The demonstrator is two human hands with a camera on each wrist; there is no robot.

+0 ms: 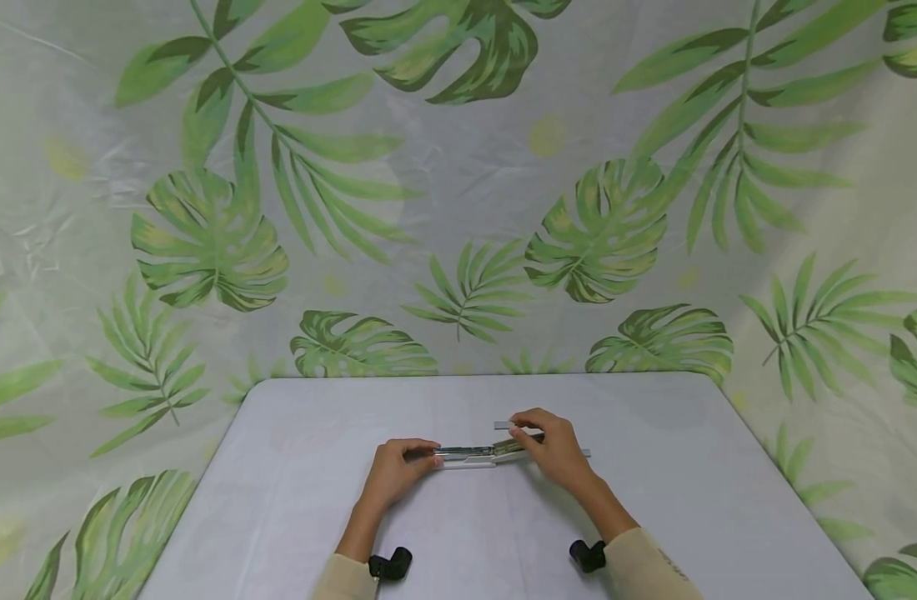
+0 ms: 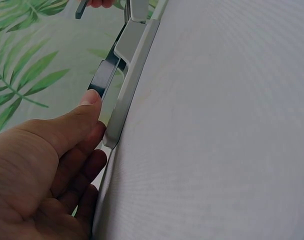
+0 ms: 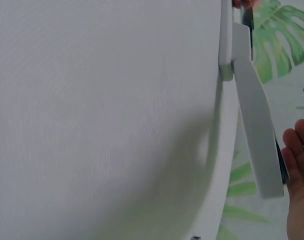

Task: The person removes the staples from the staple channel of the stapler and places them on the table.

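A white stapler lies on the table, its top arm swung back to the right and its metal magazine exposed. My left hand pinches the stapler's left end, the thumb on the end of the magazine in the left wrist view. Between thumb and fingers, my right hand pinches a short grey staple strip above the opened arm. In the right wrist view the right hand's fingers are beside the arm, and most of the strip lies out of frame.
Another small grey strip lies on the table just right of the right hand. The white table has its far edge against a leaf-patterned curtain. Each wrist wears a black camera.
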